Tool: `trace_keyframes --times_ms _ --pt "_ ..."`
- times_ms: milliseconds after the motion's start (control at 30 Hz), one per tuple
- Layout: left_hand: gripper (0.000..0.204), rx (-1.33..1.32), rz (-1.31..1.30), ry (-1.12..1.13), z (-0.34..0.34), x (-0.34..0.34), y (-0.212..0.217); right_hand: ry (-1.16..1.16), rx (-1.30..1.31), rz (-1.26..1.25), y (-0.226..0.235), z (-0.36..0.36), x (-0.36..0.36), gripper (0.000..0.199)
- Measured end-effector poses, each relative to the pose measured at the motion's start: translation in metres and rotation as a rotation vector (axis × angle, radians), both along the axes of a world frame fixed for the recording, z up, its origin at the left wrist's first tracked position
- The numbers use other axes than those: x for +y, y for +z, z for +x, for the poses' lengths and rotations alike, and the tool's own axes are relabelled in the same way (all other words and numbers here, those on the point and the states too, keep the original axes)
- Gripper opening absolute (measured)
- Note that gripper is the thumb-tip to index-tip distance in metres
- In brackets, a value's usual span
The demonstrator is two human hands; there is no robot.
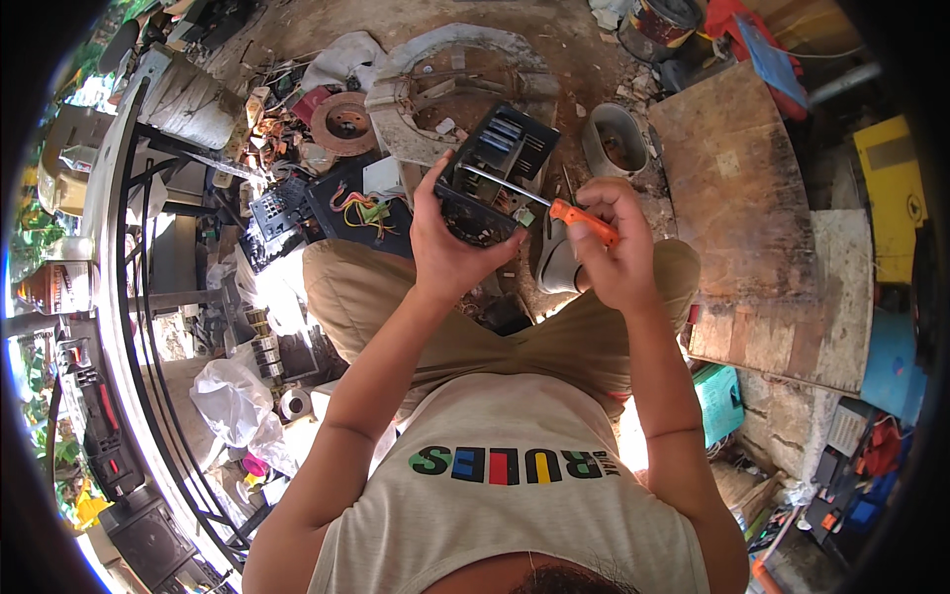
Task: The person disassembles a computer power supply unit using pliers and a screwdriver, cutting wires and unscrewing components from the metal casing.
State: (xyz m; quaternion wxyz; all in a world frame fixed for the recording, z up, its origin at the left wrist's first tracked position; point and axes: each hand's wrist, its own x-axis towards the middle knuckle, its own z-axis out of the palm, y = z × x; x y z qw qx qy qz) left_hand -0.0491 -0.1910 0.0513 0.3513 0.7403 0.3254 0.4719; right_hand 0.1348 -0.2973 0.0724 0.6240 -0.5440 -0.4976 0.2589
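Seated person, knees up, khaki trousers, pale shirt; both forearms come in from the near edge.

Left hand (447, 247): fingers wrapped tight round the near edge of a black electronic unit (495, 173), an open casing with slotted vents on its far face and circuit parts showing inside. The unit is held up over the knees, centre of the scene, tilted with its far end raised.

Right hand (609, 238): fingers closed in a fist round the orange handle of a screwdriver (554, 203). The metal shaft runs left and slightly far from the handle, across the open side of the unit; the tip sits at the casing's left part, exact contact point too small to tell.

Around, on the dirt floor:
- Far of the unit, a pale round housing (455, 84), dusty, and a rusty disc (343, 121) to its left.
- Just left of the unit, a dark panel with a bundle of coloured wires (364, 210).
- Right of the hands, a grey metal pot (616, 139), then a worn wooden board (737, 178) lying flat.
- Far right, a yellow box (891, 193).
- Near left, a crumpled clear plastic bag (230, 401).
- Near right of the knee, a teal box (719, 396).
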Motion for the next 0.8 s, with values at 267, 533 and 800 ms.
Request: trace_keyframes --times_ms 267,533,800 --pt "0.104 -0.044 -0.1 0.011 0.002 -0.003 0.003 -0.105 0.156 -0.064 0.0 -0.008 0.001 0.024" --pt "0.101 -0.07 -0.127 0.002 0.001 -0.001 0.007 -0.142 -0.387 0.103 0.007 -0.006 0.011 0.017" --pt "0.101 -0.034 -0.099 0.011 -0.001 -0.001 0.01 -0.086 -0.621 0.049 0.024 -0.004 0.01 0.025"
